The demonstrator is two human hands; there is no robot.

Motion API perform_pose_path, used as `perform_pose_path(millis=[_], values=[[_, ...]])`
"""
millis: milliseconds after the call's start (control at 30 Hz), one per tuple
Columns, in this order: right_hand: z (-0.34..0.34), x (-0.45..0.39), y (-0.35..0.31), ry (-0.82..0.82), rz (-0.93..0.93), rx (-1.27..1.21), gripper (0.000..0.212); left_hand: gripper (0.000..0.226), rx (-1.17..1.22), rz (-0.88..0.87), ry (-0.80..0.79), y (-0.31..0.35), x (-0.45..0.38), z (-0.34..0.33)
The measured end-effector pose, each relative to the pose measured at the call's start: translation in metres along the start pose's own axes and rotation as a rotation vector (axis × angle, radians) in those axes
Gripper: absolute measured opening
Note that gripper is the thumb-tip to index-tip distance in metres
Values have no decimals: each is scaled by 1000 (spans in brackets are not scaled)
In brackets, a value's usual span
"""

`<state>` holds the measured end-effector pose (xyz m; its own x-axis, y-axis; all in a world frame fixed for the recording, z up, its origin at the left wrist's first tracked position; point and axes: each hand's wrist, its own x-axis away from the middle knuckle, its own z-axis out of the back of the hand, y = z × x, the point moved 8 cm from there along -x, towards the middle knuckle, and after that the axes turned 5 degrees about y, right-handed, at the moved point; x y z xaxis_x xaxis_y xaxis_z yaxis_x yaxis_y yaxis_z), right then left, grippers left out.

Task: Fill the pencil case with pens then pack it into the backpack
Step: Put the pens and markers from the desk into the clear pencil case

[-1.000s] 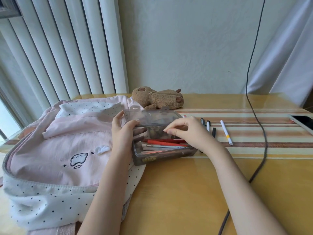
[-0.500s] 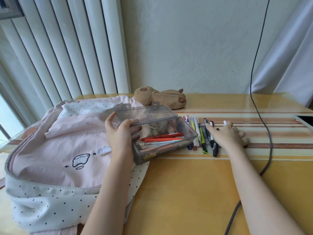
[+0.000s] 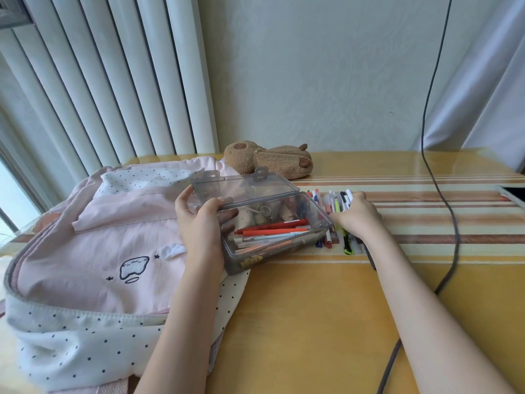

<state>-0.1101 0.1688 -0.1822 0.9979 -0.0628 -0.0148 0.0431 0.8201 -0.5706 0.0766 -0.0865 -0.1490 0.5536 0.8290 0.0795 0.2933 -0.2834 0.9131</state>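
A clear grey plastic pencil case (image 3: 321, 220) rests half on the pink backpack (image 3: 93, 245), its lid raised toward the back. Red and white pens (image 3: 272, 230) lie inside it. My left hand (image 3: 199, 223) grips the case's left end. Just right of the case, several loose pens (image 3: 336, 206) lie in a row on the table. My right hand (image 3: 356, 216) lies over that row with its fingers curled around the pens, gathering them into a bunch against the case's side.
A brown plush toy (image 3: 270, 160) lies behind the case. A dark cable (image 3: 443, 194) runs down the wall and across the table on the right. A phone or tablet edge (image 3: 514, 194) shows at far right. A radiator stands behind the backpack.
My right hand left the case, reached right to the pens on the table, and now has swept them left into a bunch beside the case. My left hand kept its hold.
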Motion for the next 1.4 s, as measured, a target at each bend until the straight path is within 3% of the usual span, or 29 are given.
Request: perform_pose_path(millis=[133, 233, 267, 467, 567, 633, 733, 833, 900, 1000, 1067, 1300, 1400], values=[[-1, 1, 0, -14, -51, 25, 74, 55, 0, 2, 0, 0, 0, 0], [0, 3, 3, 33, -24, 4, 30, 55, -7, -1, -5, 0, 0, 0], [0, 3, 5, 46, -31, -17, 27, 55, -10, -3, -7, 0, 0, 0], [5, 8, 7, 27, -39, -161, 25, 54, -14, -4, -9, -1, 0, 1], [7, 9, 5, -10, -82, -373, 19, 53, -19, -8, -10, 0, 1, 0], [11, 6, 7, 20, -123, -561, 22, 54, -28, -10, -10, 0, 1, 0], [23, 5, 9, 128, -115, -648, 17, 53, -33, -13, -6, 0, 2, 0], [36, 6, -2, 216, -19, -783, 18, 54, -35, -11, -5, 0, 2, 0], [57, 13, -14, 328, 133, -932, 4, 55, -35, -10, -6, 0, 2, 0], [87, 27, -29, 434, 339, -1103, 17, 55, -46, -13, -12, 1, 3, -1], [86, 28, -31, 402, 369, -1109, 19, 55, -54, -13, -15, 1, 4, -2], [53, 12, -13, 292, 204, -1071, 15, 56, -62, -10, -26, 1, 5, -2], [39, 13, -14, 173, 167, -1061, 15, 57, -59, -8, -29, 1, 5, -3]])
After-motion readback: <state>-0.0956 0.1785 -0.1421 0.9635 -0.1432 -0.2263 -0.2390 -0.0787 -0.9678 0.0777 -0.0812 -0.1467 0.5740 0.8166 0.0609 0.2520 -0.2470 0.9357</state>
